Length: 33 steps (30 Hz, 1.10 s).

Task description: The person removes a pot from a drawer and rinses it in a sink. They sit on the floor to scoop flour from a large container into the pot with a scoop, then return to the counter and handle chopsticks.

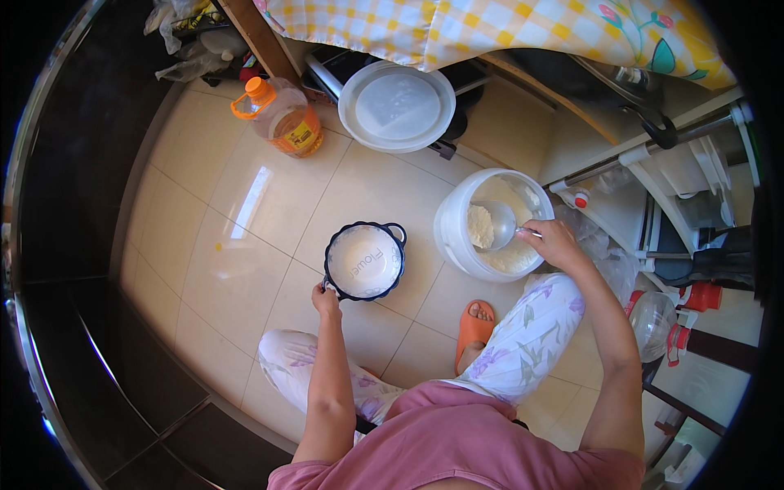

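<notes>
My left hand (pixel 326 301) grips one handle of a two-handled bowl (pixel 364 260) with a dark blue scalloped rim. Its white inside bears a printed word and a floral border, and nothing lies in it. My right hand (pixel 553 243) holds the handle of a metal ladle (pixel 503 225) inside a white plastic bucket (pixel 452 236). A heap of pale flour-like powder (pixel 481 226) sits in the ladle. More of the powder (pixel 511 260) lies in the bucket around and below it.
A round translucent lid (pixel 398 107) rests near the cabinet. An oil bottle with an orange cap (pixel 297 128) stands on the tiled floor (pixel 245 269). Empty plastic bottles (pixel 652 324) and a rack (pixel 643 153) line the right side. A yellow checked cloth (pixel 392 27) hangs ahead.
</notes>
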Motion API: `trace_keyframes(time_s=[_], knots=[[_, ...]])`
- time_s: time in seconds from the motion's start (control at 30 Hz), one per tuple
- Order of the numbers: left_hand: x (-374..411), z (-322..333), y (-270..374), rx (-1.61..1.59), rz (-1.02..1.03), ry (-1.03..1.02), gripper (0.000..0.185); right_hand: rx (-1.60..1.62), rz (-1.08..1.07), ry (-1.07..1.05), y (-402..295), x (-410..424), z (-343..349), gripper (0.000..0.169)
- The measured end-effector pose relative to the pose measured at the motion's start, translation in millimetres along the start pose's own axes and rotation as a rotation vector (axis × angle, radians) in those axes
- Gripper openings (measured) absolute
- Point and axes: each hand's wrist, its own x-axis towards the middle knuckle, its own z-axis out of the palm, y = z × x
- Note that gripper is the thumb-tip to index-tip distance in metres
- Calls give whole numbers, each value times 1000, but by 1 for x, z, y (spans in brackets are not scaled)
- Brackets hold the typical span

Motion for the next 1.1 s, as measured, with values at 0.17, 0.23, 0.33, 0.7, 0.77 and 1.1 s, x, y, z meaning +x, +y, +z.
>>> trace_keyframes(time_s=[0.17,0.23,0.33,0.7,0.77,1.1], knots=[[-40,13,30,-7,-114,-197,29,32,80,47,7,-20,-22,35],[-53,18,44,-78,-171,-279,35,57,82,68,12,-25,-25,35],[-79,30,70,-213,-275,-405,47,80,96,85,20,-32,-29,35],[-143,4,103,-391,-207,-462,59,277,126,105,43,-54,-33,33],[-181,3,140,-398,-162,-428,57,237,171,104,28,-63,-47,32],[-257,-22,199,-448,-34,-550,55,327,-104,114,-76,-73,-75,30]])
